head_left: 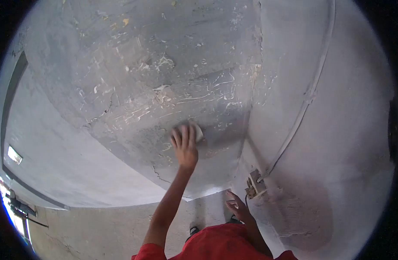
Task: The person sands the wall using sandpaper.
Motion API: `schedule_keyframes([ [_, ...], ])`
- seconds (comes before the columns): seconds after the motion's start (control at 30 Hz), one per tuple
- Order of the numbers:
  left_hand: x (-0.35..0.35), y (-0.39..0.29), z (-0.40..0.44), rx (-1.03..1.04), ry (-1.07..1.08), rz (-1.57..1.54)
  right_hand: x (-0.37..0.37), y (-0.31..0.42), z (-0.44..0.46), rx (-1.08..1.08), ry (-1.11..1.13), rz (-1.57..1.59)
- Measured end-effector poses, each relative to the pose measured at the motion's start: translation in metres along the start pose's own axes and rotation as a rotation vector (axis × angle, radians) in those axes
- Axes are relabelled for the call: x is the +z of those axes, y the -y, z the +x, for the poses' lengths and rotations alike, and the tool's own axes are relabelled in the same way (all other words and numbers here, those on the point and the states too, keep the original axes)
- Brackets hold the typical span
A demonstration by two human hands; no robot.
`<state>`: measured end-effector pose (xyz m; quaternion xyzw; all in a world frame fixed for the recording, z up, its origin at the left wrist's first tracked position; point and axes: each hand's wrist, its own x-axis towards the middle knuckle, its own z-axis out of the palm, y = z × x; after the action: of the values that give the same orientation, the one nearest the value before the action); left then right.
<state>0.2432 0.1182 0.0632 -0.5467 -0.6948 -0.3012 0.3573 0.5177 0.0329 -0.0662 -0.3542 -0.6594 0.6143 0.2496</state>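
Note:
My left hand (186,145) reaches up and presses a pale, flat piece with a rounded edge (199,133) against the grey wall (207,151). The fingers lie over the piece and hide most of it; its exact kind cannot be made out, and the hand is slightly blurred. White streaks, chipped paint and cracks mark the wall around and above it. Lower down at the right, my right hand (238,208) hangs near the wall corner, fingers stretched and apart, holding nothing.
An electrical box (256,184) with a loose cable is fixed low on the right wall, close to my right hand. A conduit (299,117) runs up from it. Below is the concrete floor (103,229) with my feet on it. A bright opening (19,221) shows at far left.

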Motion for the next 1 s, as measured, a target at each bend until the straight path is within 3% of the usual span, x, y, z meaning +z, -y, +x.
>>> schedule_keyframes([
  [0.1,-0.022,-0.011,0.041,-0.014,-0.105,-0.024,-0.001,-0.003,0.003,-0.013,0.028,-0.019],
  [0.27,0.07,0.016,-0.131,0.188,0.356,-0.26,0.002,0.0,0.006,-0.085,-0.006,-0.012],
  [0.3,0.067,0.016,-0.14,0.219,0.366,-0.258,0.003,-0.005,0.003,-0.076,0.003,0.008],
  [0.37,0.061,0.014,-0.133,0.084,0.533,-0.264,0.006,-0.008,0.001,-0.078,-0.023,0.054],
  [0.47,0.027,-0.006,-0.038,0.13,0.194,-0.019,0.003,-0.005,-0.007,-0.017,0.012,0.052],
  [0.53,-0.003,-0.022,0.025,0.069,-0.068,-0.048,0.002,-0.01,-0.001,-0.035,0.016,0.064],
  [0.63,0.014,-0.014,0.014,0.129,-0.032,0.004,0.0,-0.012,0.005,-0.06,0.033,0.047],
  [0.67,0.014,-0.014,-0.01,0.121,0.195,0.026,-0.002,-0.01,0.01,-0.076,0.029,0.022],
  [0.77,0.053,0.002,-0.105,0.222,0.295,-0.053,0.0,-0.003,0.009,-0.111,-0.005,0.047],
  [0.87,0.038,-0.001,-0.094,0.081,0.36,-0.064,0.002,-0.014,0.005,-0.071,-0.002,0.086],
  [1.0,-0.026,-0.025,0.051,-0.07,-0.15,-0.042,-0.003,-0.016,0.002,-0.012,0.046,0.043],
])
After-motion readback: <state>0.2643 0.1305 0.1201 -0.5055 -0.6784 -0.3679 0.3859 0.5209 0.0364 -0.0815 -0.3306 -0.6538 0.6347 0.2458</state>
